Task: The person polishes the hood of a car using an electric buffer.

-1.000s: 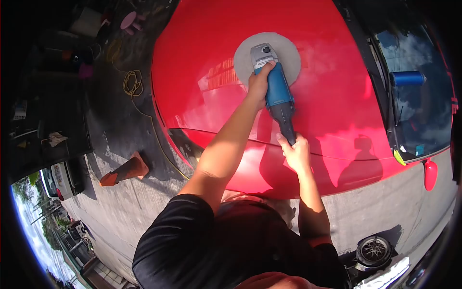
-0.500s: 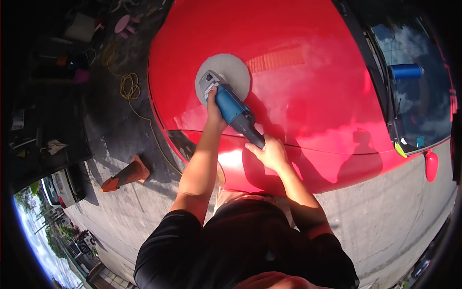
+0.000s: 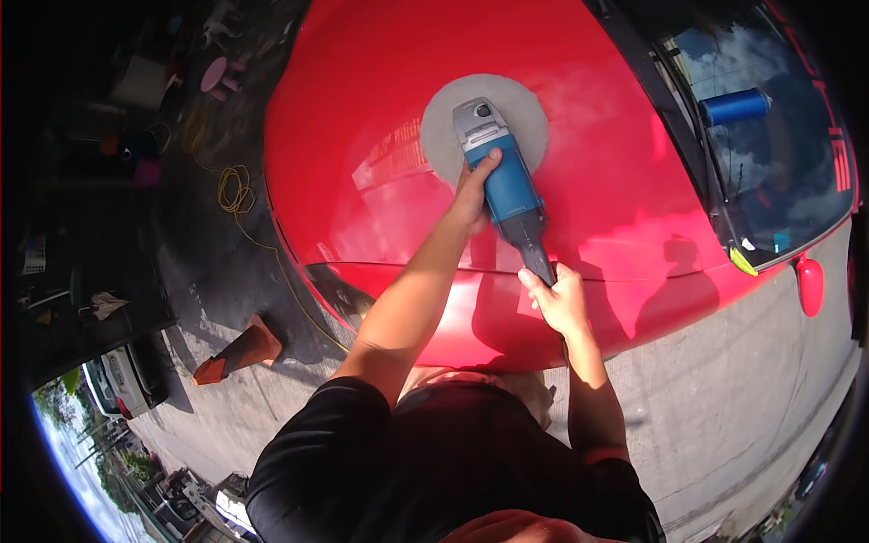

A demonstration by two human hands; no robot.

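A blue and black power polisher [image 3: 512, 185] with a grey metal head lies over the red car hood [image 3: 362, 109]. Its round whitish pad [image 3: 441, 122] rests on the paint. My left hand [image 3: 475, 192] is wrapped round the front of the blue body, thumb on top. Further back, my right hand [image 3: 559, 297] grips the black rear handle. The fingers under the tool are partly hidden.
An orange cone [image 3: 240, 353] lies on its side on the concrete at left. Near it runs a yellow cord [image 3: 237, 192]. A pink stool [image 3: 220, 78] stands at upper left. A blue roll [image 3: 735, 107] shows over the windshield [image 3: 778, 181].
From one second ago to half a second ago, the polisher swung left across the hood with both hands. Since then it has moved back right and up. The view has shifted slightly.
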